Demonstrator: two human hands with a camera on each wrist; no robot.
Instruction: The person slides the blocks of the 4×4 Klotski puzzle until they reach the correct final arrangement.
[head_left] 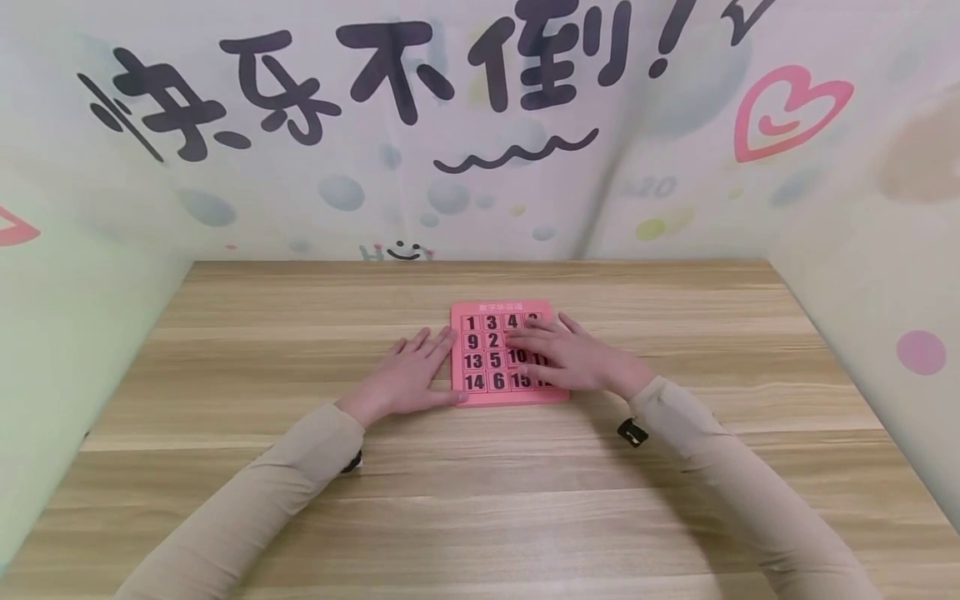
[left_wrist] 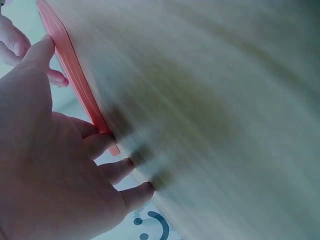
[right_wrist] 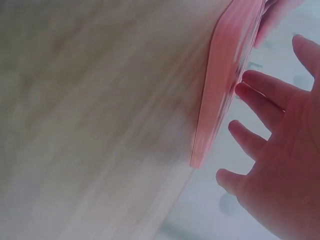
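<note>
A pink number slide puzzle (head_left: 517, 399) lies flat on the wooden table, with rows of tiles that bear black numbers. My left hand (head_left: 405, 379) rests at its left side, fingers spread. The left thumb touches the lower left corner and the forefinger lies along the upper left edge; in the left wrist view, other fingertips touch the table. Over the right part of the puzzle is my right hand (head_left: 581, 358), fingers stretched out and a fingertip at the middle tiles. Its palm and fingers hide some right-hand tiles. The right wrist view shows fingertips right at the puzzle's face (right_wrist: 212, 110).
The wooden table (head_left: 480, 508) stretches out around the puzzle on all sides. A white wall (head_left: 300, 192) with black writing, dots and hearts stands behind it, and walls also border the left and right. Black straps (head_left: 633, 432) show at the sleeves.
</note>
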